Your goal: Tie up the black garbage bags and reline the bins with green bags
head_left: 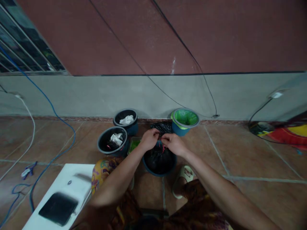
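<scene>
The left hand [150, 139] and right hand [174, 144] meet at the far rim of a bin [160, 175] on the floor, lined with a black bag [158, 162]. The right fingertips pinch a red string [163, 149]; the left's grip cannot be told. A green-lined bin [180, 130] stands far right, near the wall [148, 92].

The left forearm [120, 179] reaches from the near left, the right forearm [212, 179] from the near right. The left hand [150, 139] and right hand [174, 143] nearly meet, both curled and pinching.
</scene>
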`<state>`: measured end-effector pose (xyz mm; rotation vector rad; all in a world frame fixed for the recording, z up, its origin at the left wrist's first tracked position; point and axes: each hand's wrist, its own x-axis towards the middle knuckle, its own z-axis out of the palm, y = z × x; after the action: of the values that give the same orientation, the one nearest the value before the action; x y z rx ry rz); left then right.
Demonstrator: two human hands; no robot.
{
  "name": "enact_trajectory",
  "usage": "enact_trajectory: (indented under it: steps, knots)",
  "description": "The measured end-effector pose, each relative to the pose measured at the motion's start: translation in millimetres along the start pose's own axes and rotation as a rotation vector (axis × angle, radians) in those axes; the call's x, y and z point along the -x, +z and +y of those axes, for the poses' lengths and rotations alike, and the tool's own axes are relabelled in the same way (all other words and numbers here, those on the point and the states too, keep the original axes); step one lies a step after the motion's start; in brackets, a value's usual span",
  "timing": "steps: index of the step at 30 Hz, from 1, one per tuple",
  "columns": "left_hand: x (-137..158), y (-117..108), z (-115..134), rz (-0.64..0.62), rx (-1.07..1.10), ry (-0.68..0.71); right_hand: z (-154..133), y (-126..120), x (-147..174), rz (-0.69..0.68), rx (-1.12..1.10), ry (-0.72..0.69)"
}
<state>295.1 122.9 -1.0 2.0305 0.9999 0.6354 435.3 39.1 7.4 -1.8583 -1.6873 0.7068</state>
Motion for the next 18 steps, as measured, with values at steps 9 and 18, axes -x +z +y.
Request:
enact_trajectory:
  steps: [9, 18]
  knots:
    - [-0.7, -10.8, -14.4, -0.065, -0.012, 0.056, -2.9, -0.7, -4.8, 0.037, 0.102, 0.088]
    - [3.3, -8.4, -10.9, -0.186, 0.107, 0.031, 21.0, 31.7, -12.7, -0.066, -0.075, 0.212]
